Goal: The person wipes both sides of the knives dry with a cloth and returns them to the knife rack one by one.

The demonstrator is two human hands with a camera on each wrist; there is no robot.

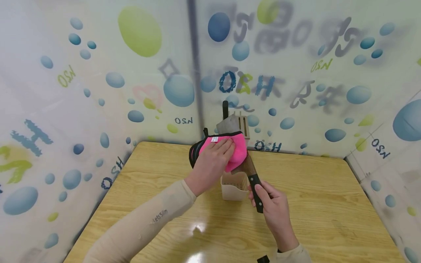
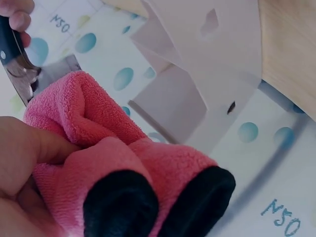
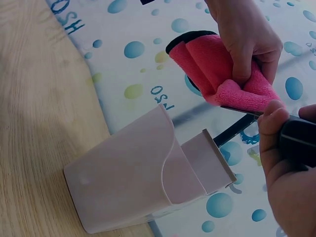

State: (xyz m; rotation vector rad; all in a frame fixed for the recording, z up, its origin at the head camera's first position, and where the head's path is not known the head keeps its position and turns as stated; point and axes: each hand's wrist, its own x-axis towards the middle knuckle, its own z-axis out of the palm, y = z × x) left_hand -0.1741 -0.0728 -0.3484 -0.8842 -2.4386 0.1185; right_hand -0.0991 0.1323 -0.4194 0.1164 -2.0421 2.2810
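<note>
In the head view my right hand (image 1: 274, 208) grips the black riveted handle of a cleaver (image 1: 229, 125), tilted with its broad blade up and away. My left hand (image 1: 212, 157) holds a pink cloth (image 1: 239, 155) with black edging against the blade, covering its middle. Thumb and fingers pinch the folded cloth (image 2: 98, 113) in the left wrist view, where part of the cleaver (image 2: 54, 71) shows beyond it. From the right wrist, the cloth (image 3: 247, 96) lies over the blade, which is seen nearly edge-on.
A beige knife holder (image 1: 234, 191) stands on the wooden table (image 1: 312, 204) below and behind the cleaver. A black handle (image 1: 225, 109) rises from its slotted back part (image 1: 243, 126). Patterned curtain-like walls (image 1: 177, 54) enclose the table's back and sides.
</note>
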